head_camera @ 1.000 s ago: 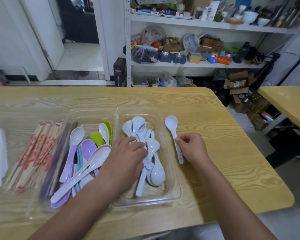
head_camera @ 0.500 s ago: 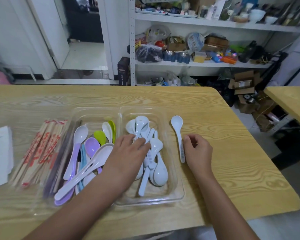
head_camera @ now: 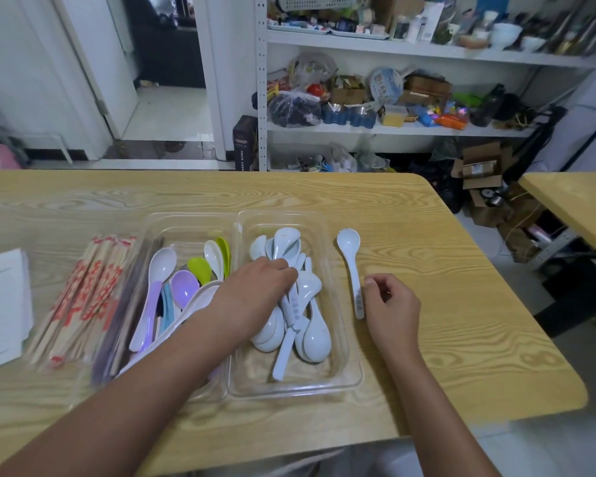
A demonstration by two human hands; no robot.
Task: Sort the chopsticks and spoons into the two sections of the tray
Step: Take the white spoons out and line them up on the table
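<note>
On the wooden table (head_camera: 427, 235), a clear tray (head_camera: 289, 391) with two sections is set lengthwise, just in front of the person.

The left section (head_camera: 186, 226) is filled with coloured spoons (head_camera: 183, 289): purple, green, blue and white, heaped with bowls mostly pointing away. Dark chopsticks (head_camera: 131, 304) are seen along its left wall, blurred.

The right section (head_camera: 343, 356) is filled with white spoons (head_camera: 315, 333) only, piled over one another.

A single white spoon (head_camera: 353, 273) is left on the table just right of the tray, bowl away, handle toward the person. It is outside both sections.

Paper-wrapped chopsticks (head_camera: 83, 297) with red print are laid in a bundle on the table just left of the tray, also outside it. A stack of white paper (head_camera: 0, 304) is placed further left, at the frame edge.

The left hand (head_camera: 252, 297) is reached across the divider, palm down over the white spoons, fingertips bent onto the handles. Whether a spoon is gripped cannot be told: the underside is hidden.

The right hand (head_camera: 393, 304) is rested on the table just beside the single white spoon's handle. Fingers are loosely curled and nothing is held. Contact with the handle cannot be told.

Behind the table, cluttered white shelves (head_camera: 393, 49) are seen. A second table (head_camera: 575, 208) is cut off at right, with cardboard boxes (head_camera: 479, 166) on the floor between.
</note>
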